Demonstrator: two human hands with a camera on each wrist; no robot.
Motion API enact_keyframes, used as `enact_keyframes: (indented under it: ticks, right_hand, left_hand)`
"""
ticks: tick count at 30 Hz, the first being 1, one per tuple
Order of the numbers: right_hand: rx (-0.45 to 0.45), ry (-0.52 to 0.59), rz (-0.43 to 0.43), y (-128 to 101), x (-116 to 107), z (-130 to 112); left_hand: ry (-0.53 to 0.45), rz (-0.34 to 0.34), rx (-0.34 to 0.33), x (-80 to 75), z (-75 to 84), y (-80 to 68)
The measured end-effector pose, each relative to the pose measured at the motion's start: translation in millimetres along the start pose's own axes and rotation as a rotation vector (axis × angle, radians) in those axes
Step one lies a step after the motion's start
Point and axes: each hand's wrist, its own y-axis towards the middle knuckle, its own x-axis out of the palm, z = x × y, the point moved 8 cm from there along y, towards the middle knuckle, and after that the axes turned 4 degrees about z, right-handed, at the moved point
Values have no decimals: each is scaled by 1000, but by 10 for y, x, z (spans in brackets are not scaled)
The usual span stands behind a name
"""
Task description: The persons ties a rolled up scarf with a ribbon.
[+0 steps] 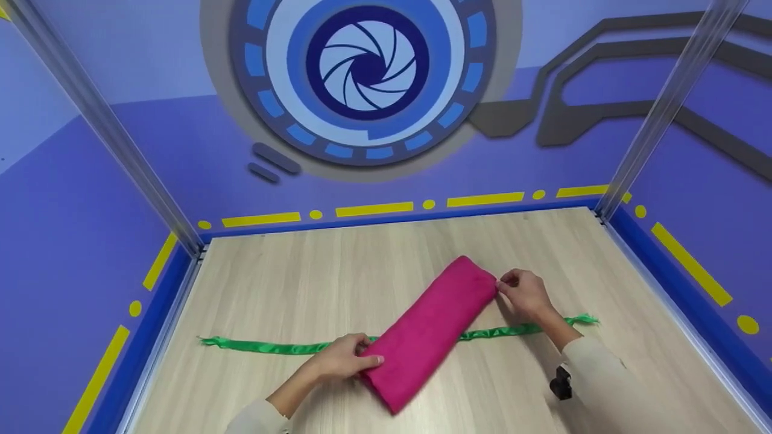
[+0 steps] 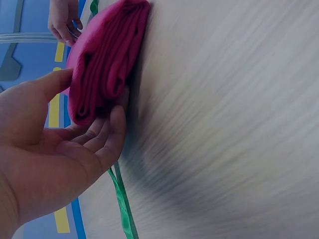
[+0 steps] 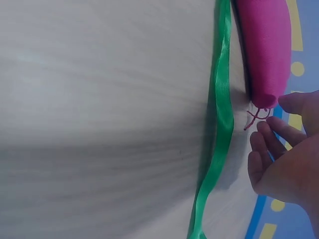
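A bright pink cloth (image 1: 431, 331), folded into a long thick bundle, lies slantwise across a green ribbon (image 1: 265, 348). My left hand (image 1: 341, 358) grips the bundle's near left end, thumb on top and fingers underneath. Stacked folds of the pink cloth (image 2: 107, 74) show at that end in the left wrist view. At the far right corner my right hand (image 1: 526, 293) pinches the bundle's edge between thumb and forefinger. Loose pink threads (image 3: 258, 117) hang from this end, close to the right fingertips. The ribbon's middle is hidden beneath the cloth.
The light wooden tabletop (image 1: 301, 283) is bordered by blue-purple panels (image 1: 181, 157) at the back and both sides. Metal posts (image 1: 657, 102) rise at the back corners. Frayed ribbon ends (image 1: 582, 319) lie out to either side, the right one beneath my right forearm.
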Motion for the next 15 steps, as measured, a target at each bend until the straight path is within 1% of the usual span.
enact_keyframes:
  ticks: [3, 6, 10, 13, 15]
  right_hand:
    - [-35, -21, 13, -12, -24, -33]
    - [-40, -39, 11, -32, -25, -55]
    - [6, -50, -25, -63, 13, -57]
    - [42, -46, -66, -87, 54, -62]
    - [61, -41, -75, -94, 66, -71]
  left_hand:
    - [-17, -3, -4, -10, 4, -8]
    - [-12, -1, -13, -14, 1, -3]
    - [-2, 2, -18, -4, -2, 10]
    - [-4, 1, -8, 10, 10, 17]
    - [-13, -1, -1, 21, 20, 22]
